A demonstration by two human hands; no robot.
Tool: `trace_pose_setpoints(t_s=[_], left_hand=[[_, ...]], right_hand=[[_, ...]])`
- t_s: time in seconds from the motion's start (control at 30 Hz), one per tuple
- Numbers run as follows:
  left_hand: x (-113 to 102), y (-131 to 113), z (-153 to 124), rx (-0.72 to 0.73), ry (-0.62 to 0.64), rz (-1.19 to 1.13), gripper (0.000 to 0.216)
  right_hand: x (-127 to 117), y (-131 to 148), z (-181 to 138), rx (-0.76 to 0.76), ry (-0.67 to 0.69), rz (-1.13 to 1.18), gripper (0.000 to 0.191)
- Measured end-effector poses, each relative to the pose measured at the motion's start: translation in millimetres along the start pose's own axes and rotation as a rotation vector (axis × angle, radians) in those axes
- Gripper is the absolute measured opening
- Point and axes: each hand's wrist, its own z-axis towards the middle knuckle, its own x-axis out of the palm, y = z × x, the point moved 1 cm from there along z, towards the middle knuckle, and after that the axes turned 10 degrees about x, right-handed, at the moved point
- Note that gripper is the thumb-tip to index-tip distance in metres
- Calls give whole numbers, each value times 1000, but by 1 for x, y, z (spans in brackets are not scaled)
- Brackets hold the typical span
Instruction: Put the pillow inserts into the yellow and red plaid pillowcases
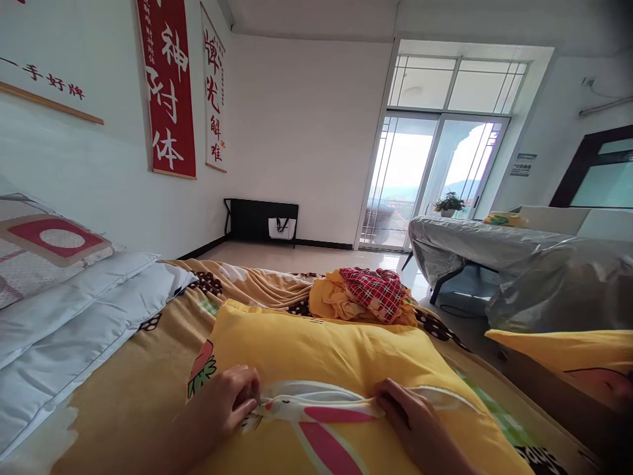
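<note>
A plump yellow pillowcase (pixel 326 343) with a white rabbit print and a carrot lies in front of me on the bed. Across its middle runs a long slit, through which a white pillow insert (pixel 316 388) shows. My left hand (pixel 238 396) is closed on the fabric at the slit's left end, beside the rabbit's face. Along the same edge, farther right, my right hand (pixel 406 412) pinches the cloth near the tip of a pink rabbit ear. The fingertips of both hands are partly hidden.
White pillows (pixel 89 310) and a patterned pillow (pixel 54 241) lie at the left. Crumpled yellow and red-checked cloth (pixel 373 290) sits at the bed's far edge. Another yellow pillow (pixel 583 363) is at the right, before a plastic-covered table (pixel 459 234). A brown patterned blanket (pixel 133 376) covers the bed.
</note>
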Motion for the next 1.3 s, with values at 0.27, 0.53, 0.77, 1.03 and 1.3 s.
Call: trace_pose_setpoints(t_s=[0.27, 0.53, 0.77, 1.03, 1.3], left_hand=[[9, 0, 0, -5, -17, 16, 10], [6, -1, 0, 53, -73, -65, 10], [-1, 9, -1, 63, -209, -206, 21], [-4, 12, -3, 66, -201, -253, 23], [-5, 18, -4, 37, -196, -239, 25]], right_hand=[[0, 0, -1, -11, 8, -15, 26], [-3, 1, 1, -30, 30, -62, 25], [-7, 9, 7, -173, 47, -168, 26], [-11, 27, 5, -329, -69, -369, 26], [2, 80, 6, -409, -325, -435, 40]])
